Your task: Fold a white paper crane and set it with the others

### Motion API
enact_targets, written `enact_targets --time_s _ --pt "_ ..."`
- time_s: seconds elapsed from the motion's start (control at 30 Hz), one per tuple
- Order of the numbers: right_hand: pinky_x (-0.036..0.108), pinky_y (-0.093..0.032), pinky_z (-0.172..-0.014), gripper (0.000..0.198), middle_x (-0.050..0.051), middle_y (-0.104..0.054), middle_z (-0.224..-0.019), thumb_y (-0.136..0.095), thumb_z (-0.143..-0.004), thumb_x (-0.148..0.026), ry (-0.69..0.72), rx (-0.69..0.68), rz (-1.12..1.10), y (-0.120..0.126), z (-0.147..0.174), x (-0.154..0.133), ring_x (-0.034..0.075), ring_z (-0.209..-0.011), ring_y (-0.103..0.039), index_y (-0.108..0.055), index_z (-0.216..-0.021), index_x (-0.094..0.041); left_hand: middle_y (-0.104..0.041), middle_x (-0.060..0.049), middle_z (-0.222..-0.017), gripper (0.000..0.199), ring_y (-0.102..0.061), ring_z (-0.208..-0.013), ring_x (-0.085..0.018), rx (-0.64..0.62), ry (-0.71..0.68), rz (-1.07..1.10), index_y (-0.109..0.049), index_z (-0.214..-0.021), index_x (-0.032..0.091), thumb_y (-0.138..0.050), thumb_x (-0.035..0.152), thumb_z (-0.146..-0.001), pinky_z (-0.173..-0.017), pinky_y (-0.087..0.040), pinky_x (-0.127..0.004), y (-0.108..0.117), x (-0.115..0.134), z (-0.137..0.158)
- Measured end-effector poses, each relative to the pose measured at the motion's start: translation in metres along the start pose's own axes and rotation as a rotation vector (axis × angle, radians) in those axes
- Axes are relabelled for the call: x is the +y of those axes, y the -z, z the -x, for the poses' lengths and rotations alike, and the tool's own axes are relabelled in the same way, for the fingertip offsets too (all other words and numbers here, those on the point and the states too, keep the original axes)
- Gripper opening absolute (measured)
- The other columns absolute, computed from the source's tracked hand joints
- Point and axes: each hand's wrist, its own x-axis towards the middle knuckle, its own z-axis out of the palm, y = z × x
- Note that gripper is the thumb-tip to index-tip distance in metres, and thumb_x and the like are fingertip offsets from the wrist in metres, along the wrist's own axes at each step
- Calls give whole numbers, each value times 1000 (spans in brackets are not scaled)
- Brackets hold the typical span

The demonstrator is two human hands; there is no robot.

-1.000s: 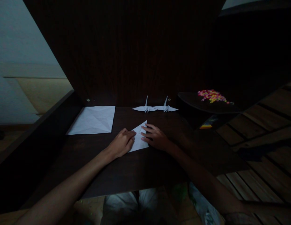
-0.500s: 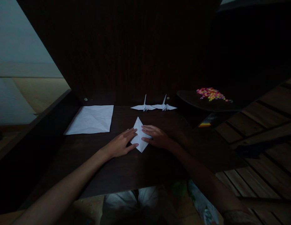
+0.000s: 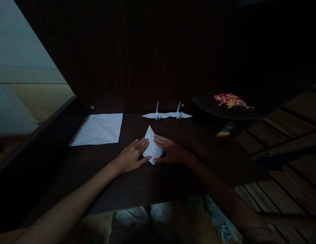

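A white diamond-shaped folded paper [image 3: 152, 149] lies flat on the dark wooden desk, a crease running down its middle. My left hand [image 3: 133, 154] rests on its left side, fingers stretched out over the edge and thumb near the lower point. From the right, my right hand [image 3: 171, 150] lies on the opposite side, fingers spread on the upper part and thumb low by the bottom corner. Behind the paper stand two white origami cranes, a left crane [image 3: 157, 116] and a right crane [image 3: 179, 115], their wings meeting.
A creased white sheet [image 3: 99, 129] lies at the desk's left. On a rounded shelf [image 3: 206, 107] at the right is a pile of small colourful pieces [image 3: 230, 100]. A dark side panel [image 3: 38, 152] borders the left, and a tall back panel [image 3: 137, 54] rises behind.
My right thumb has moved down toward the bottom corner of the folded paper, away from the fingers. My left hand has barely moved.
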Motion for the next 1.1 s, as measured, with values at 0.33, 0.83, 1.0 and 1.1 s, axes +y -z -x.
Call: enact_targets --time_s 0.33,0.83,1.0,1.1 --pt "48 -19 -117 111 27 -18 -152 -58 -69 -74 -39 -156 -14 4 1 -9 36 -144 -14 -29 -145 2 -38 -14 -149 65 -32 -139 -23 -10 43 -38 -36 -144 15 -37 55 -93 -115 -28 -43 -3 5 0" --pt "48 -25 -116 63 22 -26 -152 -43 -95 -44 24 -113 -16 6 4 -9 31 -144 -19 -38 -142 -3 -35 -14 -150 62 -27 -142 -24 -11 33 -23 -31 -146 14 -32 51 -96 -116 -25 -45 -6 5 0" --pt "49 -35 -110 44 17 -49 -140 -44 -95 -31 27 10 -63 7 2 -9 29 -136 -38 -53 -132 -9 -43 -16 -145 64 -35 -138 -26 30 49 19 -36 -143 13 -36 55 -94 -115 -27 -45 -3 9 0" --pt "46 -41 -106 37 12 -60 -130 -48 -93 -31 20 73 -136 7 1 -6 26 -126 -50 -61 -125 -15 -44 -17 -144 67 -39 -135 -28 46 43 31 -34 -144 15 -42 56 -91 -114 -29 -47 -1 11 0"
